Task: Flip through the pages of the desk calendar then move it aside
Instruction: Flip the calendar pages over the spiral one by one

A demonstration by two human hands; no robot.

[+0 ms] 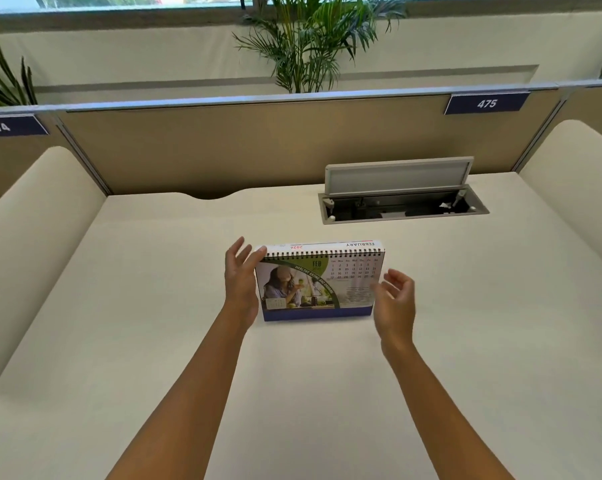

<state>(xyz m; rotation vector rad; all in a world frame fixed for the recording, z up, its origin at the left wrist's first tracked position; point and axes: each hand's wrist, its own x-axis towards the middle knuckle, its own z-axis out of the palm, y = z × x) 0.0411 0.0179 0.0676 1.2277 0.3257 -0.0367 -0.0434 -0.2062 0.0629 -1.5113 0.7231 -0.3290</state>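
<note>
A spiral-bound desk calendar (318, 284) stands upright in the middle of the cream desk (292, 375), showing a February page with a photo on the left and a date grid on the right. My left hand (240, 275) rests against the calendar's left edge, fingers spread, thumb near the top corner by the spiral. My right hand (394, 299) hovers just off the right edge, fingers curled and apart, holding nothing and slightly blurred.
An open cable hatch (401, 202) with a raised grey lid sits at the back right of the desk. A tan partition (258, 147) with labels 474 and 475 closes the back. Cream side panels stand left and right. A potted palm (310, 39) grows behind.
</note>
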